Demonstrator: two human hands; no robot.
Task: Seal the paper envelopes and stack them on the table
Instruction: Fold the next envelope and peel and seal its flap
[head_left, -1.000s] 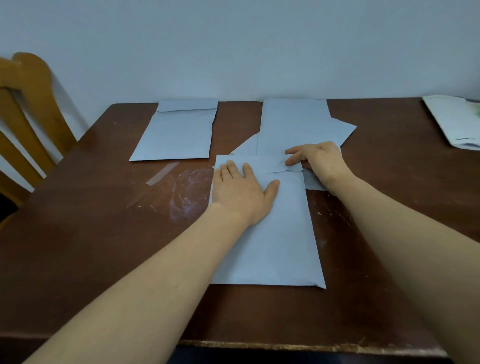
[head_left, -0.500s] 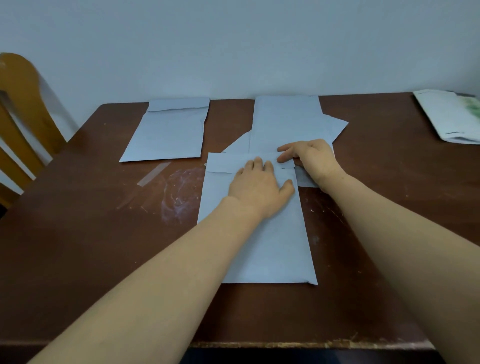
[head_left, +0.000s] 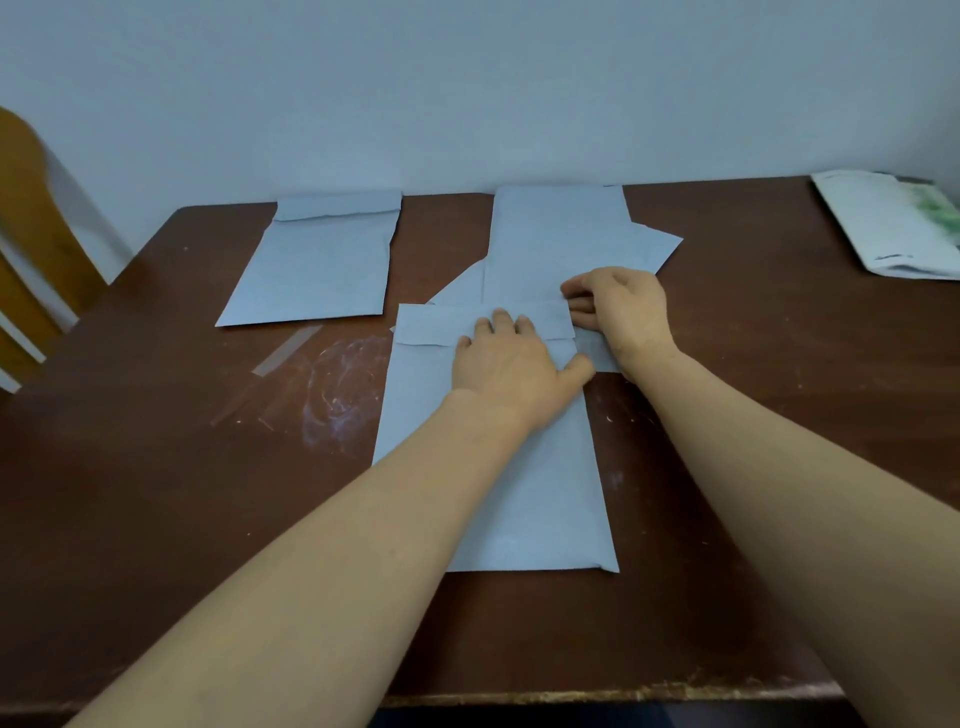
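- Near envelope (head_left: 498, 467) lies flat on the brown table (head_left: 156, 493), long axis running away from the person, flap end far; the flap (head_left: 436, 325) is folded down over the body.
- Left hand (head_left: 511, 371) rests palm-down on the near envelope just below the flap; fingers extended and slightly spread, tips on the flap, thumb splayed toward the right edge.
- Right hand (head_left: 621, 306) sits at the near envelope's far right corner; fingers curled together, tips at the flap's end. Cannot tell whether they pinch paper or only press it.
- Just beyond the near envelope: a loose pile of envelopes (head_left: 561, 244), overlapping at angles, partly under the right hand.
- Beyond and left of the near envelope: a single envelope (head_left: 322, 270), flap folded, lying apart.
- Far right of the near envelope, at the table's edge: a white packet (head_left: 883, 223) with green print.
- Far left: a wooden chair (head_left: 36, 249).
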